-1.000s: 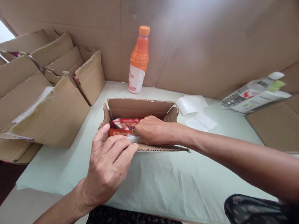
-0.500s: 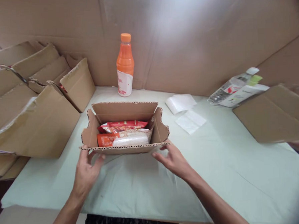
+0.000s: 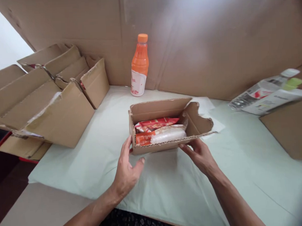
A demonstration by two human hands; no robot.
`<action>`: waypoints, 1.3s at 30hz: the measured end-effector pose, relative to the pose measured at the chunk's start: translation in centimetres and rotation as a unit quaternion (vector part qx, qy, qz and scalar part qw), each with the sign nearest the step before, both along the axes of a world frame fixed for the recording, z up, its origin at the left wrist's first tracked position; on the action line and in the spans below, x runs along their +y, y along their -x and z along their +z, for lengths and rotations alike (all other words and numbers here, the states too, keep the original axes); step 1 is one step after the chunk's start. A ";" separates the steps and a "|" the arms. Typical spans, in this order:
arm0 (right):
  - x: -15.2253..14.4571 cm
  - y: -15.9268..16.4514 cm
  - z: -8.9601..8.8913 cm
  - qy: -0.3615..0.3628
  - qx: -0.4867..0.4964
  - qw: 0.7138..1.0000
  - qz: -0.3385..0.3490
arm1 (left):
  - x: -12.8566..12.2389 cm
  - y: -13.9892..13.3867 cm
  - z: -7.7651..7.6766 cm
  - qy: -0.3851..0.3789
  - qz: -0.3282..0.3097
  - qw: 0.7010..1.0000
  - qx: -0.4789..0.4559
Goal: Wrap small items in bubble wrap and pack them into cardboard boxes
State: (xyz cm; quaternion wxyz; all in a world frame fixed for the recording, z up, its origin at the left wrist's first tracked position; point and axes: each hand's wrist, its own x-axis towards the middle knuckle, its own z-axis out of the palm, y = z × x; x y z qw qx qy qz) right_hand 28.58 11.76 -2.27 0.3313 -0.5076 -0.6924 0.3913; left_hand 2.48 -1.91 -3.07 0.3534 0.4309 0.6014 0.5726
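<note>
- Brown cardboard makes up the small box [image 3: 158,110], which sits in the middle of the table, near its front edge, turned a little at a slant.
- Its top is open, its edges are rough and wavy, and its right side has a bite-like dip cut in it.
- Inside, a shiny red packet [image 3: 164,122] lies at the back, an orange and white packet [image 3: 143,137] is in front of it, and a white see-through bundle [image 3: 168,135] lies nearest the front wall.
- The left hand [image 3: 126,171] is wide open, thumb apart, with its fingertips touching the box's left front corner; it has hold of nothing.
- The right hand [image 3: 200,157] is half curled at the right front corner, thumb at the front wall; some fingers are hidden, so I cannot tell if it grips.
- Pale green cloth [image 3: 154,183] covers the table, with soft creases.
- Behind the small box stands an orange bottle [image 3: 140,64].
- White sheets [image 3: 205,105] lie just behind its right side.
- Big open boxes [image 3: 62,114] crowd the left.
- On the right, a clear bottle [image 3: 261,92] leans near another box [image 3: 291,129].
- Tall cardboard [image 3: 208,49] makes a wall at the back.
- Pale floor [image 3: 60,212] shows below.
</note>
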 end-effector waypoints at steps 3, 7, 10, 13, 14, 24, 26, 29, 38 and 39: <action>4.0 5.5 -0.4 -0.054 0.026 0.996 0.073 | -1.0 1.7 -0.4 -0.022 0.048 0.999 -0.003; 9.9 16.0 -1.0 -0.119 -0.001 0.989 0.091 | 0.6 4.3 -0.5 -0.041 0.097 0.994 -0.012; 11.2 22.5 -2.3 -0.128 -0.019 0.985 0.112 | 3.0 6.0 -0.7 0.005 0.103 0.995 -0.013; 10.7 26.2 -3.9 -0.133 -0.037 0.980 0.142 | 5.7 7.7 -1.2 0.010 0.105 0.994 -0.024; 10.7 27.0 -4.3 -0.136 -0.045 0.978 0.149 | 6.8 8.3 -1.5 -0.002 0.104 0.994 -0.031; 14.3 30.4 -4.2 -0.160 -0.143 0.961 0.175 | 15.9 13.7 -4.7 -0.005 0.073 0.997 -0.031; 13.2 30.2 -4.0 -0.171 -0.166 0.955 0.177 | 15.1 14.1 -4.8 0.017 0.032 0.999 -0.020; 11.0 28.8 -4.4 -0.208 -0.214 0.935 0.190 | 13.8 14.4 -5.0 0.028 0.010 0.989 0.143; 9.0 3.8 0.2 -0.246 -0.340 0.907 0.040 | 13.5 13.3 -5.3 0.007 -0.034 0.906 0.422; 9.4 -0.8 2.2 -0.235 -0.352 0.906 -0.029 | 13.6 13.2 -5.2 0.009 -0.035 0.902 0.430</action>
